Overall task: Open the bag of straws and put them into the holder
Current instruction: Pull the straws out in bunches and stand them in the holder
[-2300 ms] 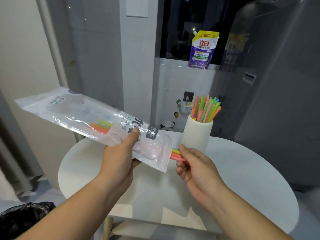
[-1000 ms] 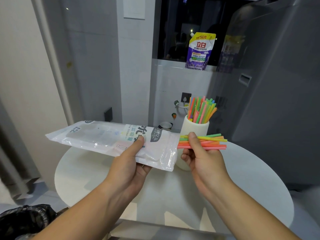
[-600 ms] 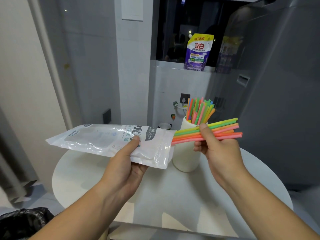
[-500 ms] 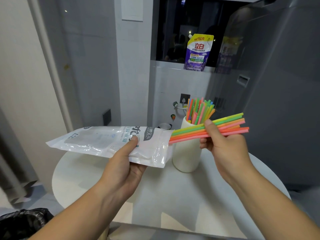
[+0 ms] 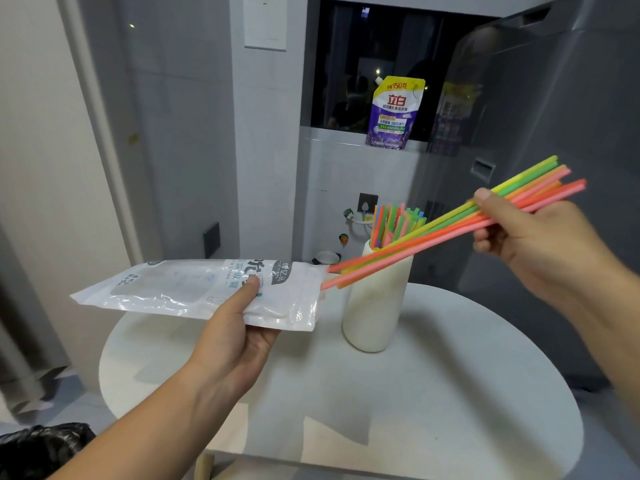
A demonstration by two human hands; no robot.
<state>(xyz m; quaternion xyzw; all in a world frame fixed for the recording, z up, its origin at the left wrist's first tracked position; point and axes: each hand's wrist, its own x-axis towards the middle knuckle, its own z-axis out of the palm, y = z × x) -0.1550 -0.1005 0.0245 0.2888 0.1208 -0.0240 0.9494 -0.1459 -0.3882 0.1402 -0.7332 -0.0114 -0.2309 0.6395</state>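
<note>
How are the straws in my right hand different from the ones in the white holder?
The straws in the right hand lie slanted, nearly flat; the straws in the holder stand roughly upright. The hand's bundle shows full length, its low ends just at the bag mouth; the holder hides its straws' lower parts. The right hand pinches one bundle; the other stands free. Both mix orange, pink and green.

Both forearms were bare to the frame's edge, no sleeves visible. The left hand (image 5: 235, 337) and right hand (image 5: 540, 237) wore no gloves, rings or watches.
</note>
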